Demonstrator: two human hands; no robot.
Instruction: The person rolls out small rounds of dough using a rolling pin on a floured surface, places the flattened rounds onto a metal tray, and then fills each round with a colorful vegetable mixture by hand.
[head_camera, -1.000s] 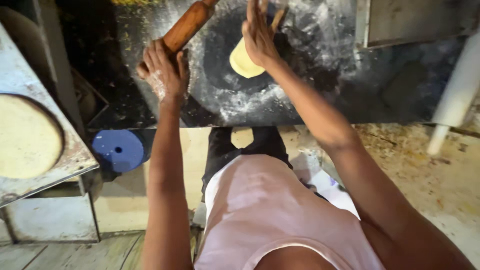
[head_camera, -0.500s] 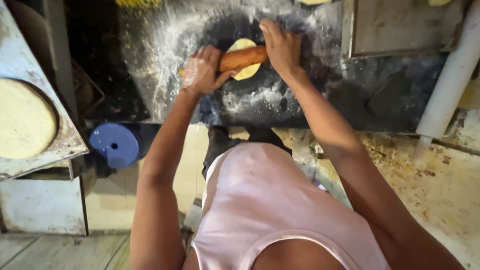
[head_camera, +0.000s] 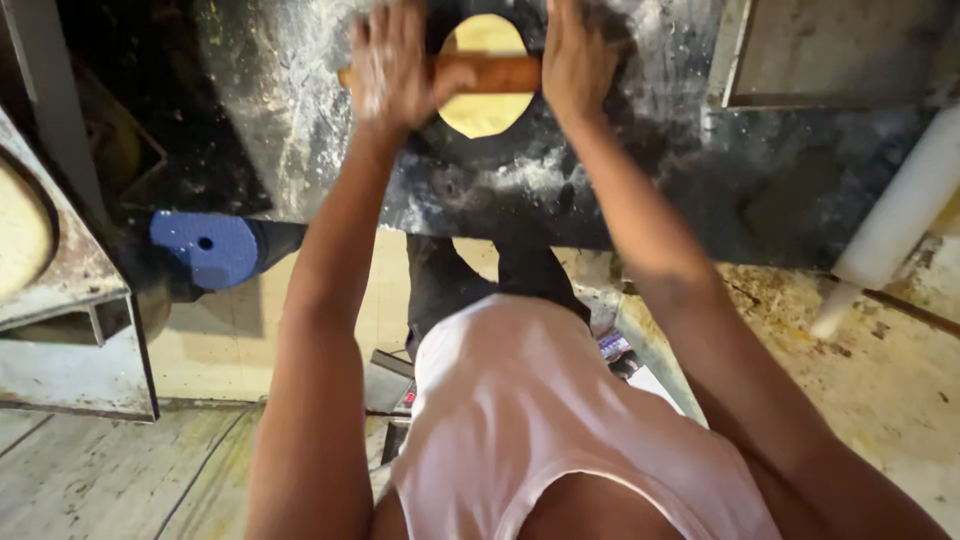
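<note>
Head view, looking straight down: my left hand (head_camera: 395, 62) lies flat on the left end of the brown wooden rolling pin (head_camera: 495, 73), fingers stretched out and pressing down on it, not curled round it. My right hand (head_camera: 578, 55) does the same on the right end, palm down, fingers extended over the wood. The pin lies crosswise over the round pale yellow disc of dough (head_camera: 485, 75), touching it across its middle. The dough sits on the dark, flour-dusted stone bench (head_camera: 700, 190), toward its far edge, with white flour smeared thickest toward the bench's left side. Below the bench's near edge on the left, a blue round plastic stool (head_camera: 205, 247) stands on the floor. At the right edge a white pipe (head_camera: 890, 225) slants down past the bench's near right corner.
</note>
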